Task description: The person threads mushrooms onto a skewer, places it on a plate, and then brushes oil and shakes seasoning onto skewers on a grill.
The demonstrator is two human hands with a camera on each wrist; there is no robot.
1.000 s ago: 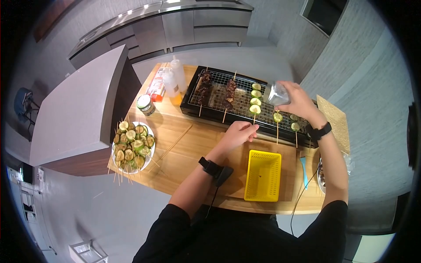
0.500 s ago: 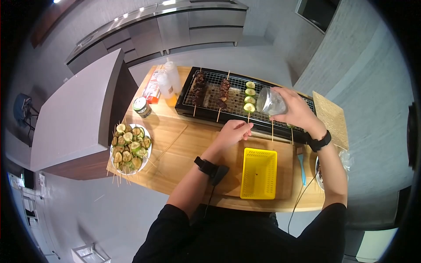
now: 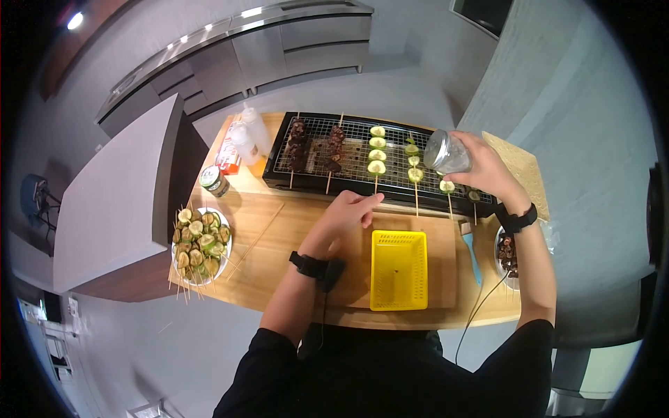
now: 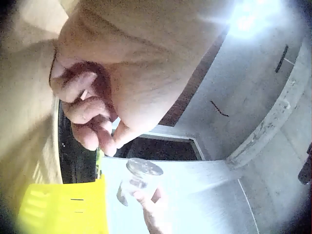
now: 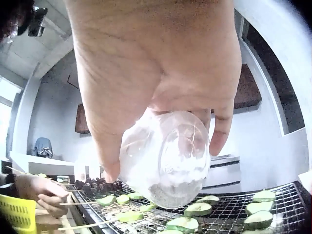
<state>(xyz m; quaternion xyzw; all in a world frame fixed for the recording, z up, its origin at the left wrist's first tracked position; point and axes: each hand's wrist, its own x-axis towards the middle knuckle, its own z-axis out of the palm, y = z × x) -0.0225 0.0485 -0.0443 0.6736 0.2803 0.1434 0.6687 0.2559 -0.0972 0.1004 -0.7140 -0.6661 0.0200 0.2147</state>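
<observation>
My right hand [image 3: 484, 164] grips a clear glass shaker jar [image 3: 453, 155] with a metal lid, tipped on its side over the grill [image 3: 355, 157]. White grains show inside the jar [image 5: 170, 161] in the right wrist view. At the grill's front edge, my left hand [image 3: 348, 211] pinches the stick end of a zucchini skewer [image 3: 377, 155], whose slices lie on the wire mesh. More zucchini skewers [image 3: 414, 174] rest to the right, partly beneath the jar. Two dark meat skewers [image 3: 334, 150] lie on the left part of the mesh.
A yellow basket [image 3: 399, 303] stands on a wooden board below the grill. A blue-handled brush [image 3: 474, 261] and a plate of meat [image 3: 507, 254] are at the right. Left are a plate of zucchini skewers [image 3: 201, 244], a small jar [image 3: 214, 181] and squeeze bottles [image 3: 245, 143].
The jar in my right hand has moved right, from beside the pinched zucchini skewer to over the skewers farther along. My left hand stays at the same stick. The head view has shifted slightly.
</observation>
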